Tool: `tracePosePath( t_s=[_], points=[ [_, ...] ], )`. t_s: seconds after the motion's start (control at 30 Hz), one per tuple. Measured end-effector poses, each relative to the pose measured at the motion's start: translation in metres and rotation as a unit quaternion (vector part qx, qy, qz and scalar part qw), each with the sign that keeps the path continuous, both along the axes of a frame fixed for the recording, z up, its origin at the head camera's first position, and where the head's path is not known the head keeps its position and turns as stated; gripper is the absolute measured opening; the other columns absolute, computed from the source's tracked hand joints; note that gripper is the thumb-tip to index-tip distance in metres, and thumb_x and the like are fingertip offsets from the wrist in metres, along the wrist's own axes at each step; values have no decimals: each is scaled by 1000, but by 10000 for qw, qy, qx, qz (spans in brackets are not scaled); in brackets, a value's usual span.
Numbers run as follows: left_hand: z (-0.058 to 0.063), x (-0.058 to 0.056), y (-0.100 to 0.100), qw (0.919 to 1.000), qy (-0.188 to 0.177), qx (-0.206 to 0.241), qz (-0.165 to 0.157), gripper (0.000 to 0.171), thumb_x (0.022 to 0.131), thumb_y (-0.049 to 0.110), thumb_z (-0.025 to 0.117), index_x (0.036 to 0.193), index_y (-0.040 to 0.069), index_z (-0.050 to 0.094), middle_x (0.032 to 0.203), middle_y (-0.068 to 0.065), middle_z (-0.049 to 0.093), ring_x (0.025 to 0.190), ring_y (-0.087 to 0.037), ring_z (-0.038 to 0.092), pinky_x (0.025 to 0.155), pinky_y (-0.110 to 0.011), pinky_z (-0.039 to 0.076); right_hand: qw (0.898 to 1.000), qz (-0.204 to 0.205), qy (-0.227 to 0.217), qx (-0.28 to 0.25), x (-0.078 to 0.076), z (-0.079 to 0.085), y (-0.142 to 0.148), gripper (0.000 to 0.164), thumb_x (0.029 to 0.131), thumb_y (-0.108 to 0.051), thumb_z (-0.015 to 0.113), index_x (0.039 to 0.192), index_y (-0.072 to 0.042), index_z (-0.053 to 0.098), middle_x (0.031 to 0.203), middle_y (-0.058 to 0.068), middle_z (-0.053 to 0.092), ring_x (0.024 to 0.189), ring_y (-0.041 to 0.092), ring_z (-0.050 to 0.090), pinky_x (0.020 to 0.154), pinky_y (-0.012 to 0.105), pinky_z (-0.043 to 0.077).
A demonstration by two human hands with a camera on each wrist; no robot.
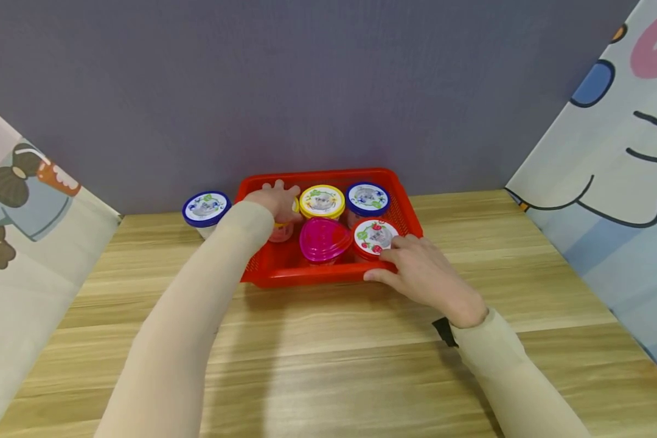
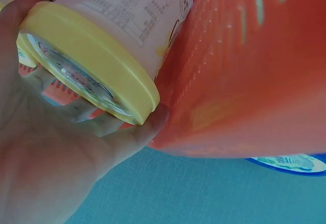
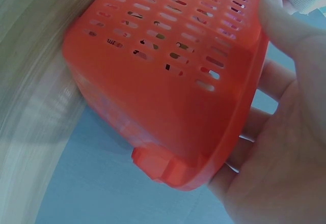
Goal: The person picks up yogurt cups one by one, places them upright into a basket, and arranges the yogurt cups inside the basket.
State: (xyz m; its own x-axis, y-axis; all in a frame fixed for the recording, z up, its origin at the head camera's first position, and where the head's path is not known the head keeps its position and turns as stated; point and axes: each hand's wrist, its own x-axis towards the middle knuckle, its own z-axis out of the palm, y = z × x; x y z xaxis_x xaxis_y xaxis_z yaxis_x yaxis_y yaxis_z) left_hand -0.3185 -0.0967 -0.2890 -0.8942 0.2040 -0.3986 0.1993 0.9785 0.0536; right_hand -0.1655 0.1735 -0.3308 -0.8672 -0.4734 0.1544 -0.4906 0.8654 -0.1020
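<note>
A red plastic basket (image 1: 301, 278) stands on the table with several lidded tubs inside. At its left side my left hand (image 1: 276, 199) grips a yellow-lidded tub (image 2: 97, 56), fingers and thumb around the lid; the hand hides most of it in the head view. My right hand (image 1: 424, 267) holds the basket's front right corner, thumb outside and fingers over the rim. Also in the basket are another yellow-lidded tub (image 1: 322, 201), a blue-lidded tub (image 1: 367, 199), a container with a magenta lid (image 1: 324, 240) and a red-lidded tub (image 1: 375, 237).
Outside the basket, to its left, a second blue-lidded tub (image 1: 206, 208) stands on the wooden table (image 1: 328, 365). A grey upright panel (image 1: 317, 85) rises behind the basket. Cartoon-printed panels flank the table on both sides.
</note>
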Motion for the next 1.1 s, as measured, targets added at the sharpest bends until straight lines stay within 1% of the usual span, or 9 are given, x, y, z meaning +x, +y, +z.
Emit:
tracePosePath(
  t_s=[0.13,0.27,0.4,0.5,0.6,0.73,0.83,1.0,1.1],
  points=[
    [-3,-3,0,9999,-55,-6,99,86,95,45,65,163,23,19,164,-18,19,148,-41,21,111,-63,33,10000,3,-4,-4,0,0,0,48,89,-54,72,102,-9,78,87,6,63,82,24,56,77,46,47],
    [-11,-14,-1,9996,-169,-11,215,86,94,47,65,163,26,19,164,-17,20,148,-40,21,110,-63,34,10000,2,-3,13,0,1,0,48,89,-55,72,102,-9,78,87,6,62,82,24,55,77,46,47],
    [-12,-17,-2,9997,-164,-30,205,89,91,50,68,163,26,20,161,-17,23,144,-40,25,108,-64,37,10000,-32,-32,30,0,0,0,49,89,-55,71,104,-9,78,89,7,63,83,25,56,79,47,48],
    [-7,-10,-2,9998,-100,19,194,92,89,52,69,162,24,21,159,-18,25,141,-40,28,107,-63,37,9999,-59,-74,37,0,0,0,50,89,-56,71,106,-9,78,91,7,64,85,25,57,81,48,48],
    [-5,-8,-3,9998,-72,50,184,94,87,55,70,162,24,22,157,-18,27,140,-39,29,107,-63,37,9999,-56,-101,43,0,0,0,50,90,-56,71,107,-9,78,91,7,64,86,25,57,81,49,49],
    [-3,-6,-4,9998,-45,28,183,95,86,57,69,162,25,22,159,-18,25,143,-39,26,107,-63,37,9999,-54,-112,45,0,1,0,50,90,-56,71,106,-9,78,92,7,64,86,25,57,81,48,48],
    [1,-2,-4,9999,23,38,163,95,87,57,69,163,25,21,160,-19,22,144,-40,24,108,-64,36,9999,-64,-114,44,0,1,0,51,90,-56,70,107,-9,78,92,7,64,86,25,57,82,49,48],
    [6,1,-6,9999,60,71,72,96,86,60,66,163,26,19,163,-19,19,146,-42,21,110,-67,31,9998,-102,-193,26,0,2,-1,51,90,-55,71,109,-9,78,94,9,65,88,26,57,84,51,48],
    [8,2,-7,10000,63,56,44,97,87,63,63,164,27,15,166,-18,13,150,-42,16,112,-67,26,9997,-119,-216,36,0,2,-1,51,90,-55,71,110,-9,78,97,10,66,90,27,58,86,52,48]
  ],
)
